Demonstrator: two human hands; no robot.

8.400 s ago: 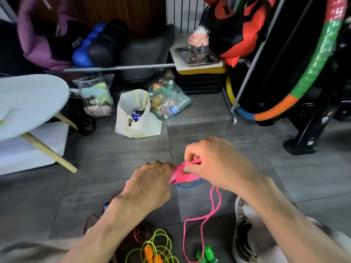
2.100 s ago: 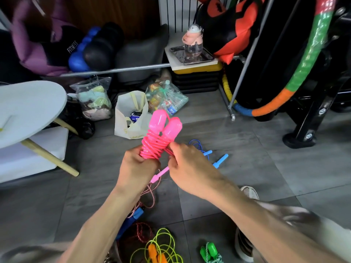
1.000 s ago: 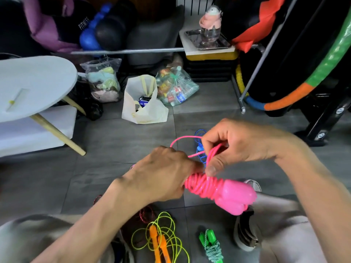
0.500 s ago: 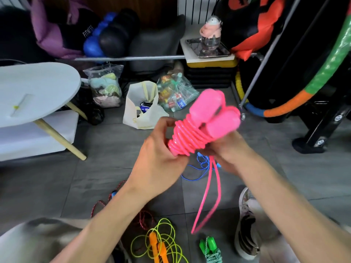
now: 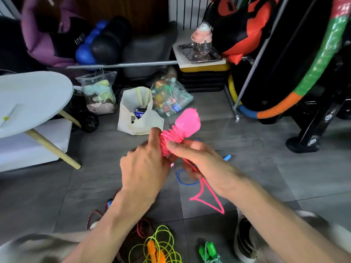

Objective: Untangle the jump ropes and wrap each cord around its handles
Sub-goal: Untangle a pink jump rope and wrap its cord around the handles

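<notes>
My left hand [image 5: 144,168] grips the pink jump rope's handles [image 5: 187,121], which point up and away with pink cord coiled round their stems. My right hand [image 5: 197,160] pinches the pink cord close to the coils. A short loop of loose pink cord [image 5: 209,202] hangs below my right wrist. On the floor lie a blue rope [image 5: 187,184], a red rope [image 5: 141,227], a yellow-green rope with orange handles [image 5: 155,250] and a wrapped green rope [image 5: 208,252].
A round white table [image 5: 32,99] stands at the left. A white bag [image 5: 138,112] and two plastic bags [image 5: 171,99] sit on the grey tiles ahead. A striped hoop [image 5: 311,73] and black stand fill the right. A shoe [image 5: 245,242] is at the lower right.
The pink handles have come lower and turned, and the hanging pink cord has grown much shorter as it went round the handles. My right hand has moved on top of the coils.
</notes>
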